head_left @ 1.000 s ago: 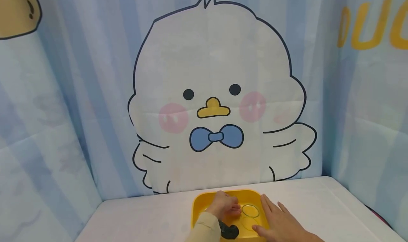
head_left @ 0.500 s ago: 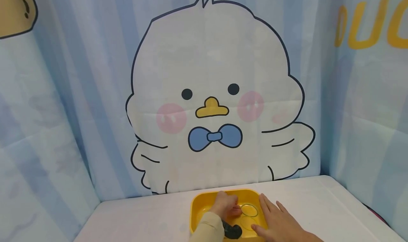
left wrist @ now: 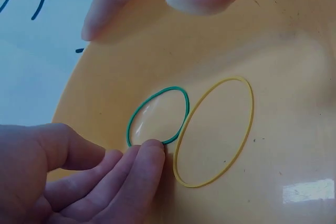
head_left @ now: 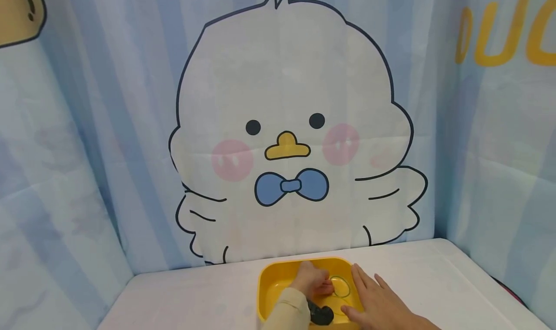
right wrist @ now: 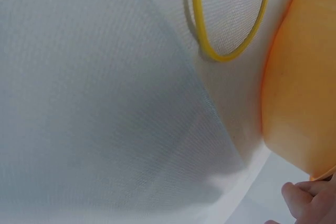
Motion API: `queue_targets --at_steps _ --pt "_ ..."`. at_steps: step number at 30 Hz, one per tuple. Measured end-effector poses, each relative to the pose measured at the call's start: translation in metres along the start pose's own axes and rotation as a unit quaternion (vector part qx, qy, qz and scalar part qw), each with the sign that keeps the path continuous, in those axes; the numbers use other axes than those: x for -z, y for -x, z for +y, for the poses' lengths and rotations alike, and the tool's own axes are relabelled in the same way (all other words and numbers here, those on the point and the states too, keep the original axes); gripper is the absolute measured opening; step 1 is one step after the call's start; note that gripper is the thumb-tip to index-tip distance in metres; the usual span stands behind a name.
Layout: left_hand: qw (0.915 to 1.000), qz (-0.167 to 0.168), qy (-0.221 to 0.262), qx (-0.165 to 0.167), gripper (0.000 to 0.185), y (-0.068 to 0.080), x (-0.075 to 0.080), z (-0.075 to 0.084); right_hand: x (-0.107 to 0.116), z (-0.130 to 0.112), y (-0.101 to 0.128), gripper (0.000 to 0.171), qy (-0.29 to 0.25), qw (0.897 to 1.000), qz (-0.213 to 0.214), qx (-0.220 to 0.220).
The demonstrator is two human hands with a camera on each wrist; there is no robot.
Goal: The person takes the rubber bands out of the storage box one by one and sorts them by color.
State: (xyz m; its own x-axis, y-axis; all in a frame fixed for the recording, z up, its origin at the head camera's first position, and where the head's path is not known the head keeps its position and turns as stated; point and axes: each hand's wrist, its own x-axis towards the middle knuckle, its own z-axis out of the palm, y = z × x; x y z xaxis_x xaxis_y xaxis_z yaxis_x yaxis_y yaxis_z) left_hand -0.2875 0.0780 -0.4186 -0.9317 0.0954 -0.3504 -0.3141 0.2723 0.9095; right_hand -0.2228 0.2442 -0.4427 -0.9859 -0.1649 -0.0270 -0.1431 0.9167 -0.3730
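Note:
Inside a yellow basin, my left hand reaches down, its fingertips at the near edge of a green rubber band. The fingers lie side by side and fairly straight, the thumb near the index finger. Part of the green band is hidden behind the fingertips. Beside it on the basin floor lies a larger yellow rubber band, its edge right by the green one. My right hand rests on the basin's right rim with straight fingers; its fingertips also show at the top of the left wrist view.
In the right wrist view another yellow rubber band lies on white cloth outside the basin. A black device sits at my left wrist. The white table extends around the basin, with a printed duck curtain behind.
My left hand has moved slightly right within the basin. The green band has gone from a wide oval to a narrower shape against its fingertips. The right hand stays on the rim.

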Motion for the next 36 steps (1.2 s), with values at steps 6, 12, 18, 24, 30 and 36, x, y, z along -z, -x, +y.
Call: queue_targets --at_steps 6,12,18,24,30,36 --pt "0.9998 0.011 -0.017 -0.004 0.019 -0.006 -0.001 -0.004 0.0 -0.001 0.0 0.102 0.001 1.0 0.001 -0.006" --pt "0.9985 0.036 -0.036 -0.019 0.034 -0.013 -0.008 -0.007 0.001 -0.002 -0.001 0.101 -0.008 1.0 -0.003 -0.007" --pt "0.9955 0.057 -0.068 -0.03 0.031 -0.004 -0.012 0.0 0.001 -0.002 -0.001 0.1 -0.006 1.0 -0.003 -0.005" --pt "0.9933 0.07 -0.081 -0.044 0.031 -0.008 -0.015 -0.005 0.0 -0.002 -0.003 0.099 -0.002 1.0 -0.003 -0.004" --pt "0.9906 0.072 -0.099 -0.06 0.035 -0.004 -0.016 -0.006 0.0 -0.002 -0.003 0.098 -0.005 1.0 -0.003 -0.003" --pt "0.9831 0.076 -0.144 -0.083 0.032 -0.001 -0.015 -0.006 0.0 -0.001 -0.003 0.096 -0.007 1.0 -0.005 -0.002"
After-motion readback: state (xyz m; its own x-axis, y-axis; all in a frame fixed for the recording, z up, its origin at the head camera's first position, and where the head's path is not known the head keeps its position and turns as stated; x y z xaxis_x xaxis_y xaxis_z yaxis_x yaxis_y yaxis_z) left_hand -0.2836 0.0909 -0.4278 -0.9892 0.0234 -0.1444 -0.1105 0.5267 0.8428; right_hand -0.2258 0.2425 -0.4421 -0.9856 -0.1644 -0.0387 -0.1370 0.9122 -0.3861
